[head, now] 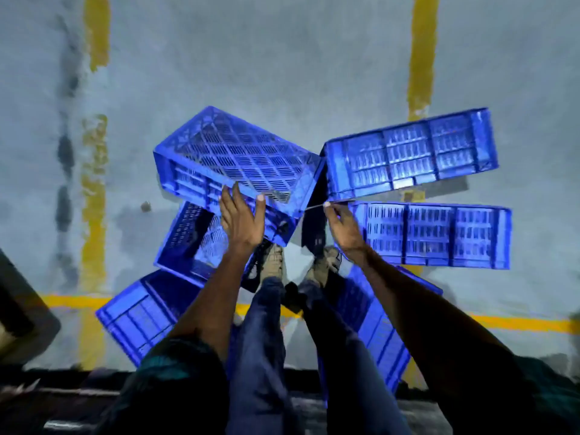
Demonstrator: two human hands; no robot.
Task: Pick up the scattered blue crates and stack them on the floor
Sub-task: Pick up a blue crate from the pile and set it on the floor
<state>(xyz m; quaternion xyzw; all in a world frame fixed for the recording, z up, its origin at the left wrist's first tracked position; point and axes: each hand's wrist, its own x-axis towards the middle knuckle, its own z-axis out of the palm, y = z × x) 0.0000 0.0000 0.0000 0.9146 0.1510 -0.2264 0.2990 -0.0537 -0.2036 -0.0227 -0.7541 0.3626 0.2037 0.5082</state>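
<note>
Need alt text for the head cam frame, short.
Seen from above, a person's left hand and right hand grip the near edge of an upside-down blue crate, lifted and tilted over their shoes. More blue crates lie scattered around them on a grey concrete floor with yellow lines.

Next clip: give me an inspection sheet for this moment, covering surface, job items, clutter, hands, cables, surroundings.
Surface: grey concrete floor with worn yellow lines.
Job's things: six blue crates scattered, none stacked; upturned crate lifted and tilted.
Clutter: small dark lump on the floor.
Hands: left hand on the upturned crate's near edge; right hand pinching the rim of an edge-on crate.
Cables: nothing seen.
Surroundings: dark object at far left.
</note>
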